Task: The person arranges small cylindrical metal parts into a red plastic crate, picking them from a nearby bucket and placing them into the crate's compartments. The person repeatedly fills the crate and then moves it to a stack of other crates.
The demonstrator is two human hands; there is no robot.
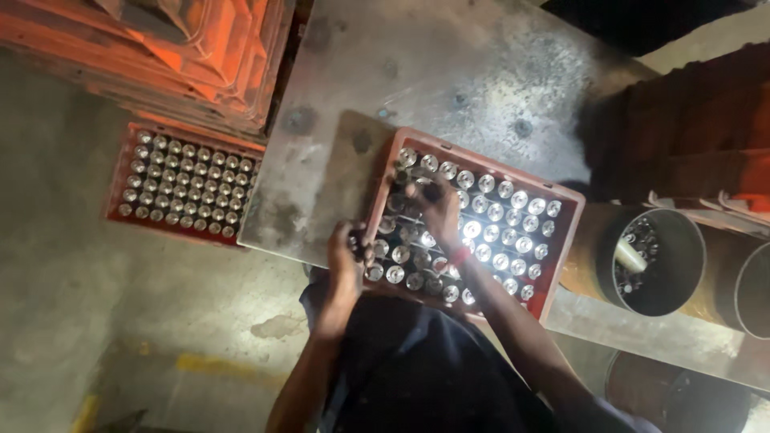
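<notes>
Head view, looking straight down. Red plastic crate sits on the grey, stained metal counter, filled with rows of small shiny metal-capped cylinders; strong glare on the caps.

Left hand: at the crate's near-left corner, fingers curled round a few of the cylinders, dark and partly hidden; exact count cannot be told.

Right hand: over the crate's left half, beyond the left hand, fingers bent down onto the caps. A red band sits on its wrist. Whether it grips a cylinder cannot be told.

Left of the left hand, well apart and lower, on the concrete floor: second red crate with the same cylinders. Right of the right hand: open round metal drum holding loose pieces.
</notes>
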